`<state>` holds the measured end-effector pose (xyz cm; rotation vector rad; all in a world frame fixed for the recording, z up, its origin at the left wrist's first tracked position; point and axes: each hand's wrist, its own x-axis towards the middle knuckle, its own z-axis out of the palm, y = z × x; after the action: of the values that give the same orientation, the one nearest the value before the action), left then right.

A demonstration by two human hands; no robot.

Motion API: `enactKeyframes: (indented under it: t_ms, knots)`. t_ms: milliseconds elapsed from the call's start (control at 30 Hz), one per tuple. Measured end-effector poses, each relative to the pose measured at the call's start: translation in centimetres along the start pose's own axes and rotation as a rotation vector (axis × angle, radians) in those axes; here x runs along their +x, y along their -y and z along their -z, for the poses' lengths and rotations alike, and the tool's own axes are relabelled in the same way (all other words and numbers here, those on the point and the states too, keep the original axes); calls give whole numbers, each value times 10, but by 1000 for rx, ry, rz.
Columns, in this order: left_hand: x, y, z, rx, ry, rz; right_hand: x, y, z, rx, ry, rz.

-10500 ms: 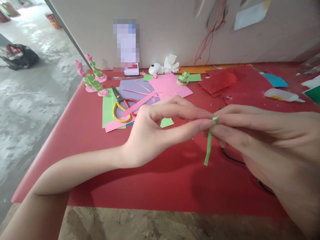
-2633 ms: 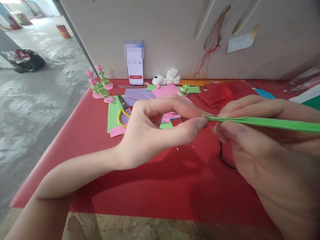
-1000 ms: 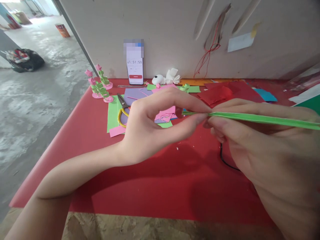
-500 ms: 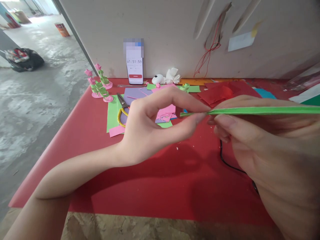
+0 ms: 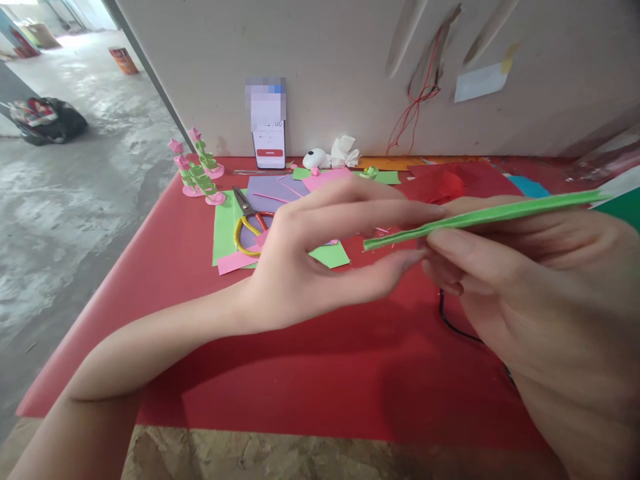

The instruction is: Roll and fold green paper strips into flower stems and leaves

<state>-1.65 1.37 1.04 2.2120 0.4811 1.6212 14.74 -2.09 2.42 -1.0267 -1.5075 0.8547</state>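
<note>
A narrow folded green paper strip (image 5: 505, 212) is pinched between the thumb and fingers of my right hand (image 5: 540, 287). It slants up to the right, its left end sticking out past my fingertips. My left hand (image 5: 320, 253) is around that left part, with thumb and fingers apart. Its index fingertip lies close behind the strip and its thumb is below; whether the index touches the paper I cannot tell. Behind my left hand, scissors (image 5: 246, 220) with yellow and red handles rest on green paper (image 5: 225, 233) and purple paper (image 5: 263, 187).
Pink paper flowers (image 5: 200, 175) on round bases stand at the back left of the red table (image 5: 300, 380). A phone (image 5: 270, 143) with a timer leans on the wall. A white case (image 5: 315, 159), crumpled tissue (image 5: 345, 152), red paper (image 5: 430, 183) and a black cable (image 5: 457, 330) lie around.
The strip has tilted, its left end lower and its right end higher. My left thumb and fingers have parted from their pinch on it; my right hand still holds it.
</note>
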Motion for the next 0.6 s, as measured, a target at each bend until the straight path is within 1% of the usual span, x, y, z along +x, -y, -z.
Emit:
enactKeyframes:
  t_ms: [67, 167, 233, 267, 333, 433, 467, 533, 567, 600]
  knots:
    - [1, 2, 2, 66, 19, -29, -1, 0, 2, 2, -3, -41]
    - [3, 6, 6, 175, 38, -163, 0, -1, 4, 17, 16, -100]
    - [4, 8, 9, 211, 58, -255, 1, -1, 5, 38, 45, -144]
    - [4, 8, 10, 226, 64, -276, 1, -1, 5, 48, 60, -167]
    - [4, 7, 11, 279, 78, -283, 3, 0, 5, 76, 89, -210]
    - [4, 7, 13, 388, 113, -261, 5, 0, 4, 142, 153, -235]
    - [5, 8, 14, 404, 119, -309, 6, 0, 4, 162, 175, -241]
    - [6, 14, 14, 409, 110, -447, 8, -1, 3, 185, 212, -255]
    - [7, 18, 14, 392, 73, -546, 9, -1, 3, 191, 228, -270]
    - [8, 21, 14, 401, 48, -588, 11, -2, 3, 198, 245, -289]
